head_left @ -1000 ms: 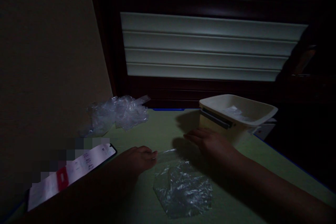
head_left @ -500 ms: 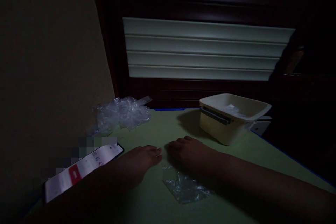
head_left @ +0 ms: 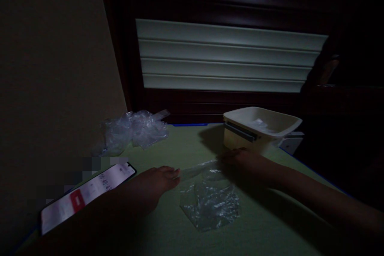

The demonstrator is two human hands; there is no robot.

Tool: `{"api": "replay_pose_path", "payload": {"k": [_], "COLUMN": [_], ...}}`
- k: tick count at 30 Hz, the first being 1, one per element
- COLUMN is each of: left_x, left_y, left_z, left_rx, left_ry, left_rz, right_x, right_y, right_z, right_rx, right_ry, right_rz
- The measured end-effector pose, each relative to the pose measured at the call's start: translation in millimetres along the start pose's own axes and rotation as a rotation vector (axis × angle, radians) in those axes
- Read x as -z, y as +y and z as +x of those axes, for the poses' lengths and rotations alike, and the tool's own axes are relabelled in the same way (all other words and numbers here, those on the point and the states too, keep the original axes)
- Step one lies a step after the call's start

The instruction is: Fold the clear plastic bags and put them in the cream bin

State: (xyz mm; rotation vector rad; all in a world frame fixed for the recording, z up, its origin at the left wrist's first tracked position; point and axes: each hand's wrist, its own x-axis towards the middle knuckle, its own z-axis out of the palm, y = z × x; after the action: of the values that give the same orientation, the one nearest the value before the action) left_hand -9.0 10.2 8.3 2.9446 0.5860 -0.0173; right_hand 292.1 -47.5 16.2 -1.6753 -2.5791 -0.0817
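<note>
A clear plastic bag (head_left: 210, 204), crinkled and shiny, lies on the pale green tabletop (head_left: 186, 240). Its far edge runs between my two hands. My left hand (head_left: 159, 184) is at the bag's far left corner, thumb and fingers closed on the film. At the far right corner my right hand (head_left: 244, 164) grips the edge with curled fingers; these are dark and partly blurred. The right hand is just in front of a cream plastic bin (head_left: 240, 138) with a grey handle, which has some clear plastic inside.
Clear plastic bags (head_left: 138, 130) lie heaped at the back left, by the wall. A lit phone (head_left: 96, 192) lies at the left, partly behind my left forearm. Behind the table stands a dark wooden panel with pale slats (head_left: 222, 56). A pale flat object (head_left: 291, 144) shows beyond the bin.
My right hand has moved right, from beside the left hand to near the bin. More of the bag's far part shows between the hands. The left hand stays at its corner.
</note>
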Motion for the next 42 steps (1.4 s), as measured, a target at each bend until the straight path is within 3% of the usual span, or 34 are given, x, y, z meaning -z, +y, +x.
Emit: {"api": "replay_pose_path", "payload": {"k": [7,13,17,20,24,31,36,42], "left_x": [2.8,-3.7,-15.1,-18.9,-19.2,-25.7,-24.5,-22.2], "left_y": [6,21,19,16,12,0,-3,-1], "left_z": [6,17,20,21,22,26,27,27], "left_rx": [0.017,0.098,0.097,0.186,0.294,0.118,0.095,0.121], "left_ry": [0.020,0.269,0.403,0.536,0.573,0.582,0.589,0.558], "left_rz": [0.098,0.083,0.039,-0.041,-0.139,-0.233,-0.267,-0.253], "right_x": [-8,-23,-33,-36,-33,-28,-28,-31], "right_y": [7,4,-2,-6,-11,-14,-14,-2], "right_z": [13,24,20,17,15,12,11,11], "right_rx": [-0.176,-0.193,-0.197,-0.191,-0.192,-0.193,-0.235,-0.249], "right_ry": [0.095,0.188,0.261,0.328,0.400,0.463,0.410,0.185], "right_rz": [0.176,0.335,0.387,0.405,0.436,0.479,0.687,1.087]}}
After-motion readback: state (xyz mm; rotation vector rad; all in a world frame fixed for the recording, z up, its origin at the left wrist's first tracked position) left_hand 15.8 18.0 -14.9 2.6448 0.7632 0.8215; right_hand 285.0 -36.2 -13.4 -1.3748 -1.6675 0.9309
